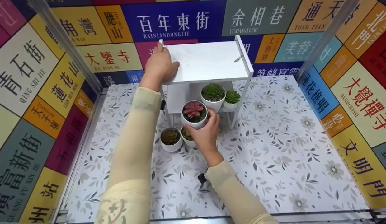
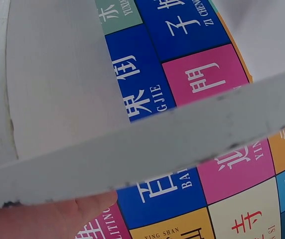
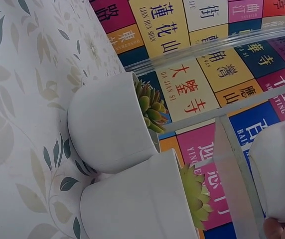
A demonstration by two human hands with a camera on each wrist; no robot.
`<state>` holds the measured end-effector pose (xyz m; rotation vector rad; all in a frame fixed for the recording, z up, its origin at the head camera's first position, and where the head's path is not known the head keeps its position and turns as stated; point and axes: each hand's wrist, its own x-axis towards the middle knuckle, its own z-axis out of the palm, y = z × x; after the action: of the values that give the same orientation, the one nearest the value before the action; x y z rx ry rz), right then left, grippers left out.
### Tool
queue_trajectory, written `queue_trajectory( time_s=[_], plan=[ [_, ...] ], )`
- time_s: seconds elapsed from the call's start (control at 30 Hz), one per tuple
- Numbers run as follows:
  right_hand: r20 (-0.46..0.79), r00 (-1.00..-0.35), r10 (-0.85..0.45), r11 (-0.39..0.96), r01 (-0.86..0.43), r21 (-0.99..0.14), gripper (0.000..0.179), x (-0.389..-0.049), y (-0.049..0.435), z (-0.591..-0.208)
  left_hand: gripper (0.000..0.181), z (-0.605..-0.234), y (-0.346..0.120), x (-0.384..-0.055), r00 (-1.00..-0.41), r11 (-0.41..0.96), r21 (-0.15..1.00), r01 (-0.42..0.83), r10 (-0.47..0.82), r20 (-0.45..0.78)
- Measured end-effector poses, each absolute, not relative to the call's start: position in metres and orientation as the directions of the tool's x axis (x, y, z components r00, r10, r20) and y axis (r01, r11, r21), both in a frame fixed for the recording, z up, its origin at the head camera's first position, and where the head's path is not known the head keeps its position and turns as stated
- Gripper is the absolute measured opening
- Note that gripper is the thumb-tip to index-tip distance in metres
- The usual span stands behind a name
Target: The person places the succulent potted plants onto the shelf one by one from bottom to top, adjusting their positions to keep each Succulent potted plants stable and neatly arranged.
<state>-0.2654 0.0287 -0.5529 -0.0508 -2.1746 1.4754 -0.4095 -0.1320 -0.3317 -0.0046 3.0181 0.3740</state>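
My right hand (image 1: pixel 207 132) holds a small white pot with a red succulent (image 1: pixel 194 112) above the tabletop, in front of the white two-tier shelf (image 1: pixel 208 60). In the right wrist view, fingertips (image 3: pixel 274 228) show at the pot's edge (image 3: pixel 277 169). My left hand (image 1: pixel 162 67) grips the shelf's top at its left side, thumb on the board and fingers at the raised edge. The left wrist view shows the shelf's white bar (image 2: pixel 147 144) across a finger. Below the held pot stand a dark-leaved potted succulent (image 1: pixel 171 139) and another potted succulent (image 1: pixel 187 137), partly hidden by the hand.
On the lower tier, at its right, stand a larger potted green succulent (image 1: pixel 213 95) and a smaller one (image 1: pixel 232 99). A floral-patterned cloth (image 1: pixel 274 149) covers the table. Walls with printed signs (image 1: pixel 180 21) and metal corner posts (image 1: pixel 323 34) surround it.
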Motion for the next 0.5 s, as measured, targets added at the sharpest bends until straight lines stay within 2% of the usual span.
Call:
queue_trajectory(
  time_s=[0.3, 0.5],
  plan=[
    [0.384, -0.862, 0.330, 0.403, -0.239, -0.883, 0.102, -0.2672, 0.0263, -0.5523, 0.087, -0.3318, -0.1328, -0.4103, -0.994, 0.971, 0.240, -0.019, 0.007, -0.107],
    [0.362, -0.868, 0.340, 0.374, -0.229, -0.899, 0.097, -0.2682, 0.0241, -0.5521, 0.087, -0.3312, -0.1328, -0.4104, -0.993, 0.970, 0.243, -0.022, 0.007, -0.117]
  ],
)
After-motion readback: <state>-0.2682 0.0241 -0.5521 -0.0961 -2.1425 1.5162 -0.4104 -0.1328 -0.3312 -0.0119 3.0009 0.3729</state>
